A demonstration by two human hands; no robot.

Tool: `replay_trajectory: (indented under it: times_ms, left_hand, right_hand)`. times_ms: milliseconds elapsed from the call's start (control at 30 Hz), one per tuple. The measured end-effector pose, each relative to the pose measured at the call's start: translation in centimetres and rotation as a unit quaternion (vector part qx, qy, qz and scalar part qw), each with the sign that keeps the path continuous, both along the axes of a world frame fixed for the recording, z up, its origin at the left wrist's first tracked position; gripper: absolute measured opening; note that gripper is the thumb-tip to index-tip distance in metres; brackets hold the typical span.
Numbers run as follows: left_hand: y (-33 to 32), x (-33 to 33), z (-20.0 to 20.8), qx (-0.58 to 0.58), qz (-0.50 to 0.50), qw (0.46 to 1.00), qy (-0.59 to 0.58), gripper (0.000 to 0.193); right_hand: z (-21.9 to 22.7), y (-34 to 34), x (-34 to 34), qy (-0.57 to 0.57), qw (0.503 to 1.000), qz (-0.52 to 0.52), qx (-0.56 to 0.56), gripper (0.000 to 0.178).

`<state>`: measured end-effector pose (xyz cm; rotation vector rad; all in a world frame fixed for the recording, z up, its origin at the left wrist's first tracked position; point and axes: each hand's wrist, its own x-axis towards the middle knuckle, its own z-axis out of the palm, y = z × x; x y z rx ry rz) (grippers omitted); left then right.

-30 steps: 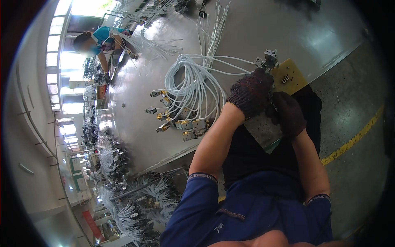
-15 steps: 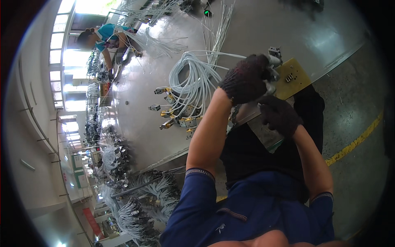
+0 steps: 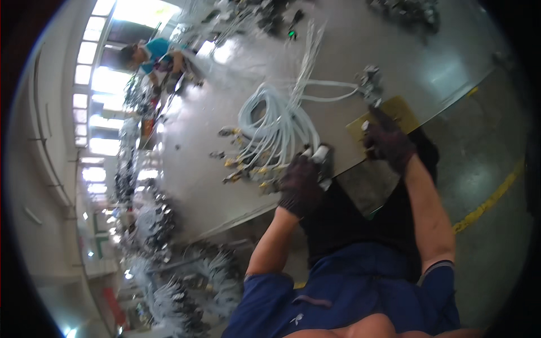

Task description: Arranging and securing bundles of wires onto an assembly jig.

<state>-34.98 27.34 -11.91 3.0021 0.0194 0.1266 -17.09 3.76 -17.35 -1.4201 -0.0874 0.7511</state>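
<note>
My left hand (image 3: 301, 183), in a dark knitted glove, is at the table's near edge beside the cable connectors. Its fingers curl around something I cannot make out, next to a white cylindrical piece (image 3: 320, 153). My right hand (image 3: 389, 141), gloved alike, is over a yellow board (image 3: 407, 111), closed around a small thing with a pale end (image 3: 366, 126); blur hides its kind. Just past the board lies a metal connector (image 3: 369, 84) with white cables running to it. Left of it is a coiled bundle of white cables (image 3: 248, 112), with several metal and yellow connectors (image 3: 265, 172) at its near end.
The grey metal table (image 3: 200, 186) ends in a slanting edge near my lap. At the far left another person (image 3: 149, 59) in a blue top works over cables. Dark metal parts (image 3: 408, 11) lie at the far right. Cable bundles (image 3: 174, 304) hang on racks at lower left.
My hands have parted: the left came down and left to the connectors by the table edge, the right rose slightly over the yellow board. The view has shifted a little and is blurred.
</note>
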Motion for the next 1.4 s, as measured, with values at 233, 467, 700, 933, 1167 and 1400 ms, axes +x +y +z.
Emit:
replay_trajectory:
  times_ms: [233,467,700,933,1167,1400]
  left_hand:
    - [-0.5,-0.9,0.5,0.088,-0.078,0.993,-0.011,0.08]
    - [-2.2,-1.7,2.9,-0.049,0.014,0.999,0.013,0.064]
    - [-4.2,-1.4,4.7,-0.118,0.066,0.988,-0.069,0.047]
    - [-5.7,2.3,1.9,-0.143,-0.033,0.986,-0.084,0.045]
    - [-7.3,1.3,2.1,-0.008,-0.011,0.999,-0.043,0.06]
    - [-5.9,2.3,2.8,-0.02,-0.024,0.999,-0.028,0.058]
  right_hand:
    - [-0.4,0.1,1.0,0.002,0.995,0.063,-0.081,0.061]
    - [2.7,-1.5,-0.6,0.062,0.997,0.009,0.051,0.072]
    - [2.3,-1.2,-0.6,0.022,0.999,0.005,0.047,0.068]
    - [2.0,-1.0,-0.6,-0.013,1.0,-0.001,0.024,0.066]
    - [2.0,-1.0,-0.8,-0.013,0.999,-0.006,0.029,0.068]
    - [1.8,-0.8,-0.9,0.005,0.999,-0.007,0.031,0.071]
